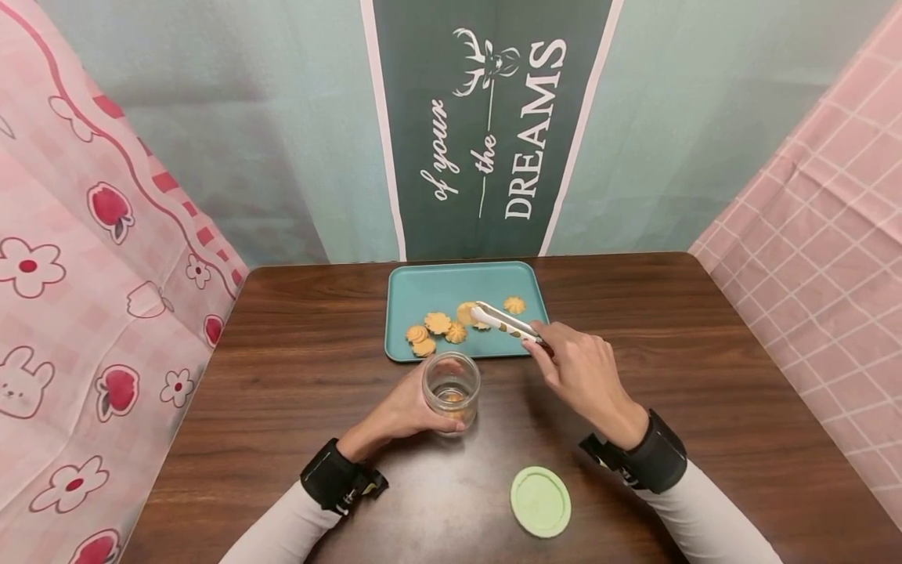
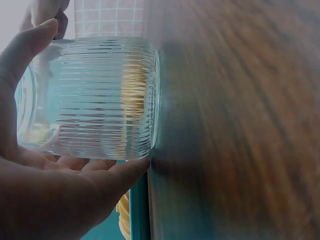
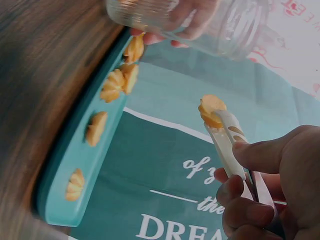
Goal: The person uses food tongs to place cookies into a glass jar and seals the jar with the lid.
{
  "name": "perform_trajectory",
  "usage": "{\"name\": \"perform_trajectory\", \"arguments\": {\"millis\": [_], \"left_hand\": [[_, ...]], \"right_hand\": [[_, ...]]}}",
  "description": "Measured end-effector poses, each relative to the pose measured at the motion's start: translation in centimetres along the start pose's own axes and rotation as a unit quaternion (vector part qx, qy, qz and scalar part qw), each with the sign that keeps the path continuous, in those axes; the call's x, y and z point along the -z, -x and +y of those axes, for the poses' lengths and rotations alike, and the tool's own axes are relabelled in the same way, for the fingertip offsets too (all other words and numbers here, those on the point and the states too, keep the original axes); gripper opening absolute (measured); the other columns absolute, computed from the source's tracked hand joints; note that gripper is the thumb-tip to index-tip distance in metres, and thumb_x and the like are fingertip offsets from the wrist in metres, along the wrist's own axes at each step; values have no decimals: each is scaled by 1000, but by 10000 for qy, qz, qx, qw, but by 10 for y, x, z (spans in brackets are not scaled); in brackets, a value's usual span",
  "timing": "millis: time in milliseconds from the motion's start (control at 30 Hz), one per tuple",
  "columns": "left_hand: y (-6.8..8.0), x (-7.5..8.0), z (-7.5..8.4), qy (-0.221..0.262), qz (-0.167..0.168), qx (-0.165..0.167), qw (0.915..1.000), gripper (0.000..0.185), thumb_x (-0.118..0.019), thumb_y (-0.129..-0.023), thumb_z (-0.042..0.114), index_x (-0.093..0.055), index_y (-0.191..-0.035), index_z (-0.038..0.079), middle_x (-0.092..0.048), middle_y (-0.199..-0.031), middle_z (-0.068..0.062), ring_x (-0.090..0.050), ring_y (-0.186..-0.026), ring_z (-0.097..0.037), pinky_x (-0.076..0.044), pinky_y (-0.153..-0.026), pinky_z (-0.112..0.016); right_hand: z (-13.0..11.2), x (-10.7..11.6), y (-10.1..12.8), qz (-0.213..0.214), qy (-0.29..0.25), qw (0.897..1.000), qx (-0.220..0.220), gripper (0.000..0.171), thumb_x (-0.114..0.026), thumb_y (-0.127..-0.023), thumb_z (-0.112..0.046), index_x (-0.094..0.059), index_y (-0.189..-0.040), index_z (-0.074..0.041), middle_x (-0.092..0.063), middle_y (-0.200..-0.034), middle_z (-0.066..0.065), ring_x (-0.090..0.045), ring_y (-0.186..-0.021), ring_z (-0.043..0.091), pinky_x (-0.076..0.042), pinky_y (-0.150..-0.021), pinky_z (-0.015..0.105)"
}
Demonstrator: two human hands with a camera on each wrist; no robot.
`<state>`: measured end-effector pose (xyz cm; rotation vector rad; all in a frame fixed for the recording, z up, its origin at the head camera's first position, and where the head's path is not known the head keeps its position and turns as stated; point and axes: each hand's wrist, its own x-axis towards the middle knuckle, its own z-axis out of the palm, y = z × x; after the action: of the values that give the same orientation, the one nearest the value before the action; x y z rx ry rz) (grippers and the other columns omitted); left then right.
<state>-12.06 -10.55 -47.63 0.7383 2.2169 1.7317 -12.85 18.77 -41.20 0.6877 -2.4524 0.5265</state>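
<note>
My left hand grips a ribbed glass jar standing on the table, its mouth uncovered. At the bottom of the jar lies a cookie, seen blurred through the glass. In my right hand is a pair of white-tipped tongs, pinched between thumb and fingers. Their tips clasp a round golden cookie, raised above the tray. Several more flower-shaped cookies lie on the teal tray behind the jar, one of them apart at the right.
A light green round lid lies on the wooden table, in front of the tray and right of the jar. Fabric hangs on three sides: a green curtain behind, pink cloth left and pink grid cloth right.
</note>
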Motion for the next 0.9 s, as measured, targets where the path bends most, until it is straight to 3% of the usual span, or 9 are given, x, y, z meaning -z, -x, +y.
{"name": "perform_trajectory", "arguments": {"millis": [400, 633, 900], "left_hand": [[0, 0, 1, -49, 36, 18, 10000, 87, -101, -66, 11, -55, -140, 3, -66, -133, -11, -62, -125, -29, -44, -115, -51], [1, -1, 1, -24, 31, 68, 10000, 88, -100, -67, 11, -54, -142, 4, -65, -134, -12, -62, -125, -30, -44, -115, -52], [2, 0, 1, -17, 13, 79, 10000, 91, -100, -67, 11, -52, -145, 5, -65, -136, -11, -62, -126, -29, -45, -115, -51]], "right_hand": [[-10, 14, 1, 313, -78, 9986, 410, 27, -80, -92, -17, -76, -115, -5, -49, -70, -2, -32, -52, 5, -24, -45, 21], [-16, 23, 2, 459, -199, 9974, 519, 36, -60, -109, -38, -76, -114, -6, -49, -70, -5, -33, -51, 4, -23, -45, 20], [-24, 31, 2, 521, -234, 9963, 637, 48, -47, -112, -49, -76, -110, -11, -46, -69, -8, -31, -50, 3, -22, -45, 20]]}}
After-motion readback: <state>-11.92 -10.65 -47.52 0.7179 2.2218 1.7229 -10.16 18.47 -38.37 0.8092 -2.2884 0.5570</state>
